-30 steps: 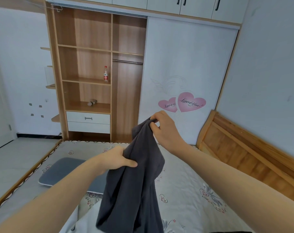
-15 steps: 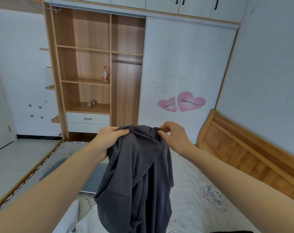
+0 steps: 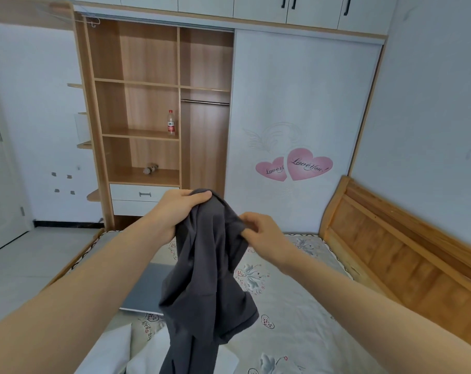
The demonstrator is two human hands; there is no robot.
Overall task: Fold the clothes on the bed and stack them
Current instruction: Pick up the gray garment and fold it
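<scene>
Dark grey soft cotton garment [image 3: 210, 268] is hanging limp above the floral bed [image 3: 296, 314]; my left hand [image 3: 176, 211] is gripping its bunched top, my right hand [image 3: 264, 236] pinching an edge. Light, floppy; I'm judging seams the best hold.

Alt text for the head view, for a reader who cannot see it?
Both hands, left hand and right hand, grip a dark grey garment by its top, hanging above a floral-sheeted bed; an open wooden wardrobe stands behind.
</scene>
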